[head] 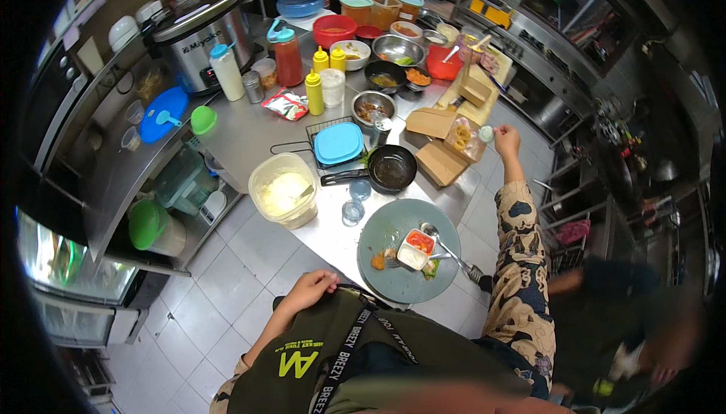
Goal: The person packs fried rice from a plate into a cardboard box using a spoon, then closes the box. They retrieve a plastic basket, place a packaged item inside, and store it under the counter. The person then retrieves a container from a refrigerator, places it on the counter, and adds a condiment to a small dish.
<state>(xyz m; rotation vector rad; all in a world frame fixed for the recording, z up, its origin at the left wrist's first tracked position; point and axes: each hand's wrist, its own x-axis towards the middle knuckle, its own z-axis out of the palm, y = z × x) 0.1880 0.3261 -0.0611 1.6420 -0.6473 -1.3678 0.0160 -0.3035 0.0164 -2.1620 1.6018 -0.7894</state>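
My right hand (507, 142) is stretched out at the table's right edge, its fingertips pinching a small clear cup (486, 133) with pale contents. Just left of the cup is an open cardboard food box (475, 156) holding fried rings (461, 137) on a patterned liner. Its brown lid flaps lie spread around it. My left hand (311, 290) rests low by my dark apron, at the near table edge, with its fingers curled and nothing visible in them. Before me sits a grey-green plate (374, 229) with a spoon, a fork, food scraps and a two-part white sauce dish (414, 256).
A black frying pan (392, 169), a tub of white food (283, 193) and a blue-lidded container (339, 143) crowd the steel table. Yellow squeeze bottles (314, 93) and bowls stand farther back. A large cooker (198, 45) is at left. Another person (607, 312) bends at lower right.
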